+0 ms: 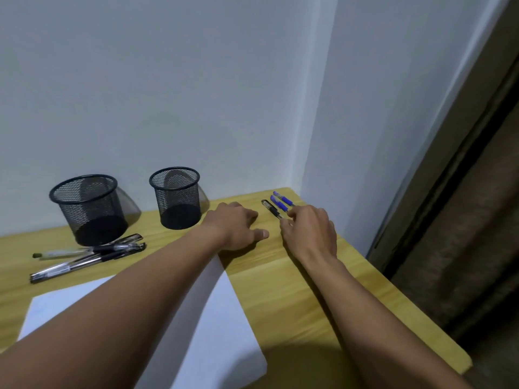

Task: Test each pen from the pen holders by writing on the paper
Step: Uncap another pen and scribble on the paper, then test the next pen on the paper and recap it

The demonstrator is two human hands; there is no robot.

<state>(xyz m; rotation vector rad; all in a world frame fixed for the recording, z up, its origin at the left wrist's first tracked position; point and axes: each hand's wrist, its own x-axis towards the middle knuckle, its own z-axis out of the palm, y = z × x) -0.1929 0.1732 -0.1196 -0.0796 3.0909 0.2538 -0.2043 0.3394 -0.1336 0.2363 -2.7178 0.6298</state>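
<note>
Two black mesh pen holders stand by the wall, the left holder (88, 209) and the right holder (177, 196); both look empty. Several black pens (87, 256) lie in front of the left holder. A white sheet of paper (219, 332) lies near me, partly under my left forearm. At the far right corner lie a black pen (271, 209) and two blue pens (282, 202). My left hand (236, 228) rests on the table with fingers curled, holding nothing. My right hand (309, 231) has its fingertips at the near end of the black pen.
The wooden table (280, 276) ends at the wall behind and at a wall corner to the right. A dark curtain (463, 234) hangs beyond the table's right edge.
</note>
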